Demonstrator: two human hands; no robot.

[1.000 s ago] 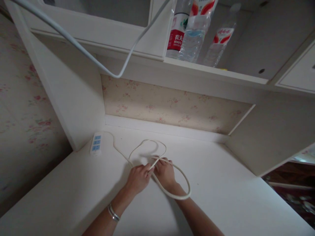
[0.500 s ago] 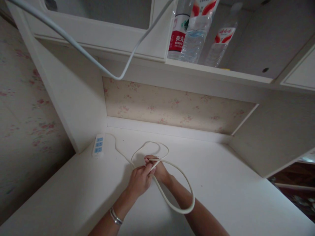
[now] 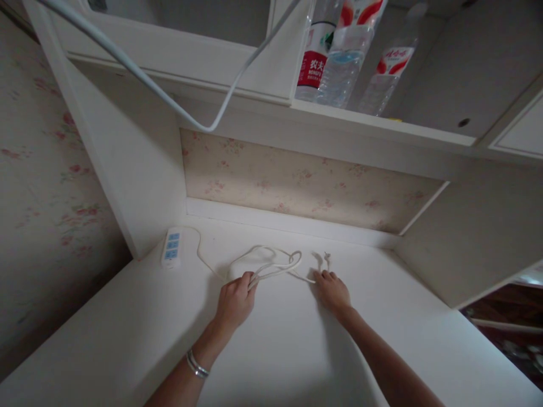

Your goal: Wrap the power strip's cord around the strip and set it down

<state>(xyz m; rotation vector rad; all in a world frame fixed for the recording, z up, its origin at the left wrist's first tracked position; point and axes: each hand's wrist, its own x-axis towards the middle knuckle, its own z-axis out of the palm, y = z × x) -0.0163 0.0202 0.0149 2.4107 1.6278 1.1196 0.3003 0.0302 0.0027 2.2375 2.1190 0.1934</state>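
A white power cord (image 3: 271, 273) runs in loops above the white desk between my two hands. My left hand (image 3: 236, 299) is closed around the gathered loops, and a silver bracelet circles that wrist. Farther right, my right hand (image 3: 332, 291) grips the cord near its end. The tip with what look like bare wire ends (image 3: 327, 257) sticks up past its fingers. At the left the cord leads back to a white power strip (image 3: 172, 247) with blue sockets, which lies on the desk by the side panel.
Overhead, a shelf (image 3: 382, 125) holds several plastic water bottles (image 3: 344, 70). A thick grey-white cable (image 3: 207, 128) hangs down in front of the cabinet. Side panels (image 3: 127, 169) bound the desk (image 3: 288, 362), and floral wallpaper (image 3: 297, 181) covers the back.
My hands have moved apart, the right one going right with the cord's end. The large loop that hung over my right forearm is now drawn into narrow loops between the hands.
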